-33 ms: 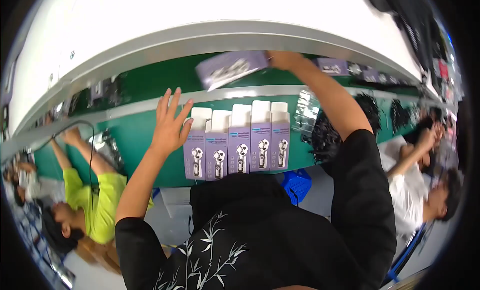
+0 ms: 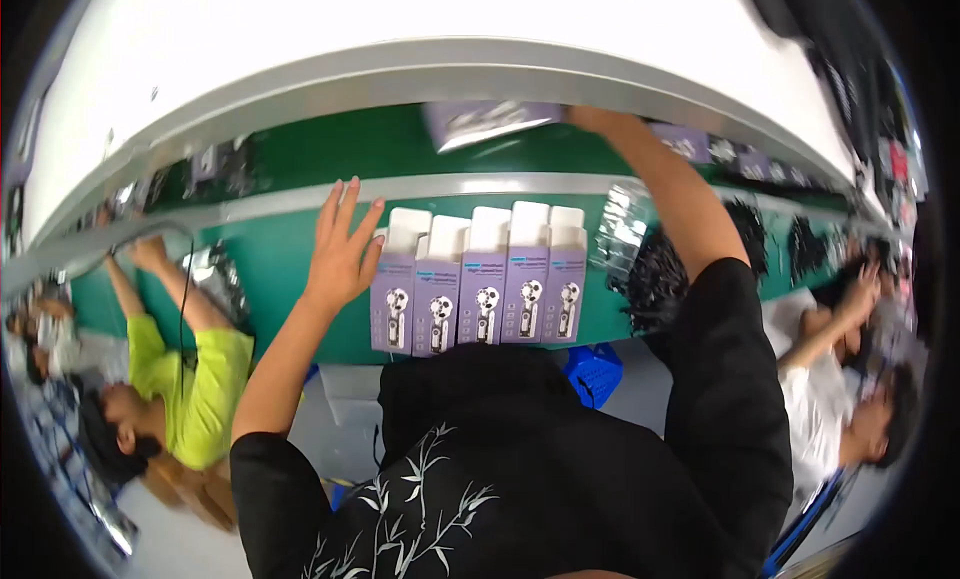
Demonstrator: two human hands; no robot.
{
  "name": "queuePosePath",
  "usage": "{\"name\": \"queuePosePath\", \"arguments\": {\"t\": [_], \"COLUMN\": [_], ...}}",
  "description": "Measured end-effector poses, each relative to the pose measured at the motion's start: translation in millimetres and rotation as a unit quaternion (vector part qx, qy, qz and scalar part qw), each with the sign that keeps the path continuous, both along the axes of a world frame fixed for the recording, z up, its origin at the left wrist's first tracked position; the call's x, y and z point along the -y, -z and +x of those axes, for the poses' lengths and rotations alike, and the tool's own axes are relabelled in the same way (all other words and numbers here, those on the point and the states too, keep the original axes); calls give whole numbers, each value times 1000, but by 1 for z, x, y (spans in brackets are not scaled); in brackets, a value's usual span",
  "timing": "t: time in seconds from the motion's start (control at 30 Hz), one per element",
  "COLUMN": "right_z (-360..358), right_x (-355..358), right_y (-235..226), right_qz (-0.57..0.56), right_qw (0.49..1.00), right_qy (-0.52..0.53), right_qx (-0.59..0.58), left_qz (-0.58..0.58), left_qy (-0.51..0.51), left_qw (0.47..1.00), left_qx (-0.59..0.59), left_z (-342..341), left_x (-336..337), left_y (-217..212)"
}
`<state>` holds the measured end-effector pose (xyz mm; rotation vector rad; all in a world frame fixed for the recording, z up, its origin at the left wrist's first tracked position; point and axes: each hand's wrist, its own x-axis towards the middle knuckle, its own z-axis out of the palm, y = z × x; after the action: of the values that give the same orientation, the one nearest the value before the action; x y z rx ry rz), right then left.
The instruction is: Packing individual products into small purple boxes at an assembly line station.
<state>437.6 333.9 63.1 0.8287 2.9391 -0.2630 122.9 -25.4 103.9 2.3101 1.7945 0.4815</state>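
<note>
Several purple cartons (image 2: 483, 289) with a fan-like device printed on them stand side by side, their white top flaps raised. My left hand (image 2: 345, 247) is at the left end of this row, fingers spread, nothing in it. It is nearest to the leftmost carton (image 2: 394, 304); whether it touches it I cannot tell. Farther off, my right hand (image 2: 592, 119) grips one end of another purple carton (image 2: 490, 119), blurred and tilted over the far green strip. The shelf edge hides part of that carton and part of the hand.
A white shelf (image 2: 450, 19) with a metal edge overhangs the green table (image 2: 270, 309). Black stringy bundles (image 2: 655, 279) and clear plastic bags (image 2: 622, 224) lie right. More purple cartons (image 2: 680, 142) sit far right. Co-workers are at left (image 2: 205, 389) and right (image 2: 815, 389).
My right hand and its carton have moved right and farther away, deeper under the shelf edge. The left hand stays spread beside the row.
</note>
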Motion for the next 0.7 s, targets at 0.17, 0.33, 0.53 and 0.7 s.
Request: {"name": "queuePosePath", "arguments": {"t": [0.17,0.33,0.53,0.7], "right_z": [153,115,-96,-387], "right_x": [-116,-133,-71,91], "right_y": [91,116,80,3], "right_qz": [-73,213,128,-65], "right_qw": [929,958,989,989], "right_qy": [362,141,-49,-76], "right_qx": [15,133,58,110], "left_qz": [-117,-284,-213,-128], "left_qy": [-302,-380,-331,-405], "left_qw": [939,850,894,894], "left_qx": [112,230,215,144], "left_z": [45,93,70,4], "left_x": [109,147,162,188], "left_y": [36,75,86,87]}}
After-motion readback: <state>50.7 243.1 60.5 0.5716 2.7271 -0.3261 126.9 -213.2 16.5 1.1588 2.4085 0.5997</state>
